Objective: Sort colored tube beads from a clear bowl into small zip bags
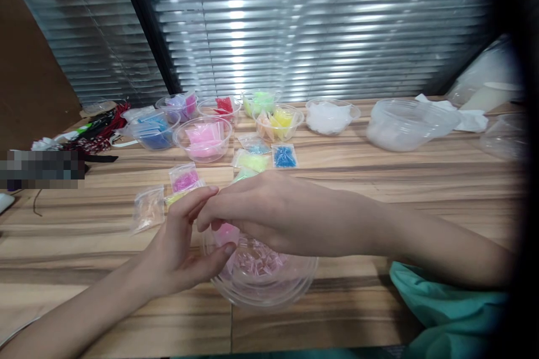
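My left hand [185, 241] is at the left rim of a clear round bowl [263, 297], its thumb apart from its fingers. Pink translucent pieces [261, 258] lie in the bowl. My right hand [256, 207] reaches over the bowl from the right, palm down, its fingers bent and meeting the fingers of my left hand. Just under the fingers shows a pink bag or lump [226, 234], partly covered. Whether either hand grips it cannot be made out. Beyond my hands lie small bags, one magenta [185, 180], one blue [284, 156], one pale orange [149, 208].
Clear tubs with coloured packets stand along the back, among them a pink one [204, 140] and a blue one [154, 130]. Larger clear containers [400, 126] stand at the back right. Dark and red cords [101, 134] lie at the left.
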Available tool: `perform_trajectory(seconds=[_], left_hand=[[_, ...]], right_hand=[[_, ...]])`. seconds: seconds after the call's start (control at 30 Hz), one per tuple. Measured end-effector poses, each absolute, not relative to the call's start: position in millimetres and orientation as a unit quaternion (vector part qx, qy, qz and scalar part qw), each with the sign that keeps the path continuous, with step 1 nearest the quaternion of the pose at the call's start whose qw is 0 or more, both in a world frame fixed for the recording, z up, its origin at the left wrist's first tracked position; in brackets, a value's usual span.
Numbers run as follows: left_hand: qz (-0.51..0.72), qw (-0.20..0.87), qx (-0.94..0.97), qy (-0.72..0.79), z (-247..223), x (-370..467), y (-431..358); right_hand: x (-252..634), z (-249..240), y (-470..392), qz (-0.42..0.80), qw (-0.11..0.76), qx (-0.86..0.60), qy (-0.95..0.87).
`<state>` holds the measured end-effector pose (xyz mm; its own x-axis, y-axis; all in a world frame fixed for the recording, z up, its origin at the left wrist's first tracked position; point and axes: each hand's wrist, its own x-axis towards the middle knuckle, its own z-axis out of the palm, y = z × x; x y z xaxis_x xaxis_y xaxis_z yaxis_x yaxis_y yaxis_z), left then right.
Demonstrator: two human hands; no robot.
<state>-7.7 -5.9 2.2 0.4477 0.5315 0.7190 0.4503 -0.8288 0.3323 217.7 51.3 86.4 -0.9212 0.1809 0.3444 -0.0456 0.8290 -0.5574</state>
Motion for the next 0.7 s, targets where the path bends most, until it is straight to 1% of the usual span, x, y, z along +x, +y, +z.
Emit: perform_trajectory(seconds=[0.1, 0.27, 0.57, 0.7], left_hand=[[0.439, 0.046, 0.851, 0.284, 3.6, -7.0, -6.6], [0.433, 0.061, 0.854, 0.282, 3.9, -6.9, -8.1], [0.439, 0.088, 0.853, 0.267, 2.9, -7.9, -5.8], [0.436, 0.071, 0.851, 0.286, -2.0, -10.1, -6.2]], right_hand=[[217.5, 83.9, 51.5, 0.289, 0.186, -0.038, -0.938], [218.1, 81.6, 52.3, 0.318, 0.206, -0.008, -0.925], [214.8, 74.4, 53.2, 0.322, 0.242, 0.003, -0.915], [216.1, 78.0, 51.7, 0.303, 0.235, -0.012, -0.923]])
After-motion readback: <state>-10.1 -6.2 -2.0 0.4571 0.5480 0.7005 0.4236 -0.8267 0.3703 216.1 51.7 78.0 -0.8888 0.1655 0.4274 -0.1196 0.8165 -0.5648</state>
